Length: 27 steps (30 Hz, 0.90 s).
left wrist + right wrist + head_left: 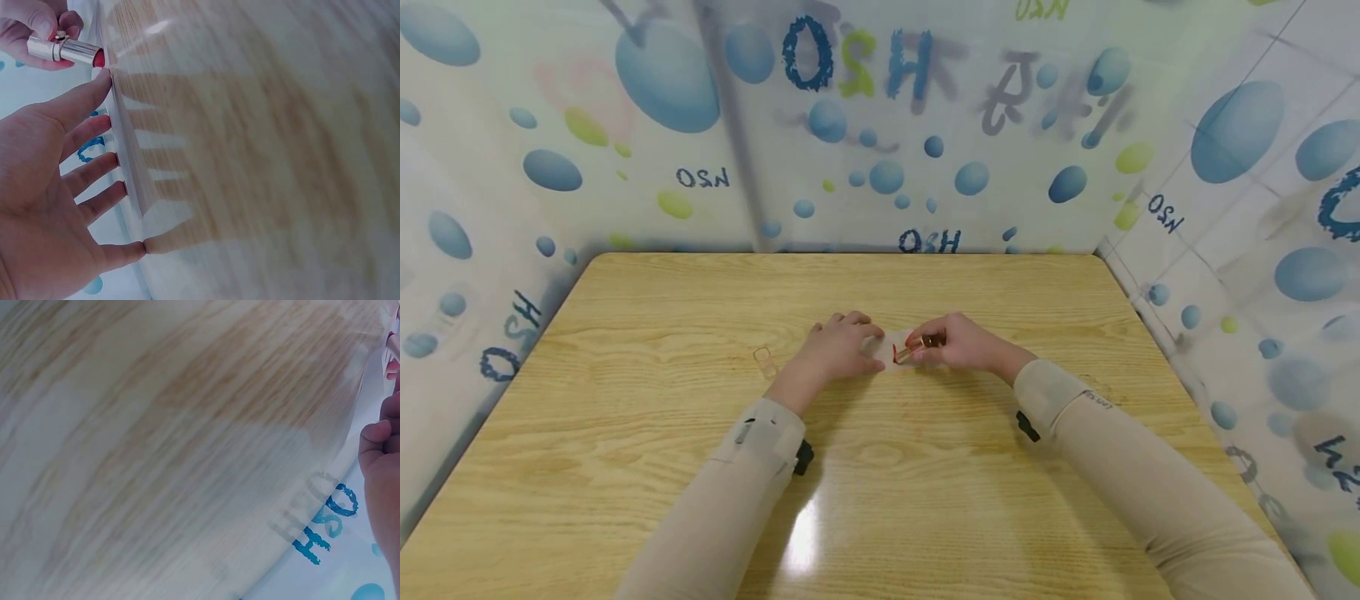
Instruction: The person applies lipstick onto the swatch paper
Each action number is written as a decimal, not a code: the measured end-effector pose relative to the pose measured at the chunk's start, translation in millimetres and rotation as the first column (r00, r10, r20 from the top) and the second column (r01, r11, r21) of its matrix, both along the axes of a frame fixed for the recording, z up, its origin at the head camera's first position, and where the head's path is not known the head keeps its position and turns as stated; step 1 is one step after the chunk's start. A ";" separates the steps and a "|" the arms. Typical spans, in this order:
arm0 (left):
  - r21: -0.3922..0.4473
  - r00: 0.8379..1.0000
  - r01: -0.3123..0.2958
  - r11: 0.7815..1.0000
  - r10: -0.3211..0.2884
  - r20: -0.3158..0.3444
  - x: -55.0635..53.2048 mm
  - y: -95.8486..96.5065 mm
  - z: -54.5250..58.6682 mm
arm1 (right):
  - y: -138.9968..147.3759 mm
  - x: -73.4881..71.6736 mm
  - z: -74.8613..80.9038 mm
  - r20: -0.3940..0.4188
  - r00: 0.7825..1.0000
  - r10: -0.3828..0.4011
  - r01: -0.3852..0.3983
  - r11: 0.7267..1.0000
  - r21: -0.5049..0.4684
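A lipstick [932, 340] in a shiny gold tube is held in my right hand [972, 344], pinched between thumb and fingers. Its red end points down at a small white sheet, probably paper [887, 340], and a red mark shows there beside the tip. My left hand [838, 350] is spread, fingertips resting on or beside the sheet's left part. In the left wrist view, the lipstick's red tip [99, 58] is close to the left thumb. At the right wrist view's edge, the right hand [384, 437] is partly cut off.
The wooden table [880, 483] has a glossy surface. Left of the left hand lies a thin, pale, rounded outline [765, 362], too faint to identify. Patterned curtains or walls [880, 175] with blue and green spots border the table's back and sides.
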<state>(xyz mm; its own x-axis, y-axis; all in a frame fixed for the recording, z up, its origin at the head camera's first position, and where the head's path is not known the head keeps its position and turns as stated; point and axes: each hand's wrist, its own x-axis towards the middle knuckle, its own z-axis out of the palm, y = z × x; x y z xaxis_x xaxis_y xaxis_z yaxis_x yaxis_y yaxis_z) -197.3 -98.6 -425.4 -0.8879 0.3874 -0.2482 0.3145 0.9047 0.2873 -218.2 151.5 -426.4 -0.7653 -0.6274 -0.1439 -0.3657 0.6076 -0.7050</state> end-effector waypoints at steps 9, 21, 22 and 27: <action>-0.006 1.000 -0.003 1.000 0.003 -0.003 -0.9 -1.2 -0.9 | 2.0 0.3 -1.1 0.016 1.000 0.022 -0.022 1.000 -0.007; 0.003 1.000 0.004 1.000 -0.004 0.007 -1.6 -2.5 -0.4 | -0.3 -0.2 0.9 -0.006 1.000 0.017 -0.017 1.000 -0.001; 0.004 1.000 0.005 1.000 -0.005 0.006 -1.6 -2.5 -0.6 | -0.8 -0.6 0.6 -0.010 1.000 0.014 -0.014 1.000 0.002; 0.011 1.000 0.012 1.000 -0.012 0.008 -1.6 -2.1 0.1 | -3.2 -2.6 0.4 -0.033 0.999 -0.016 0.017 1.000 0.024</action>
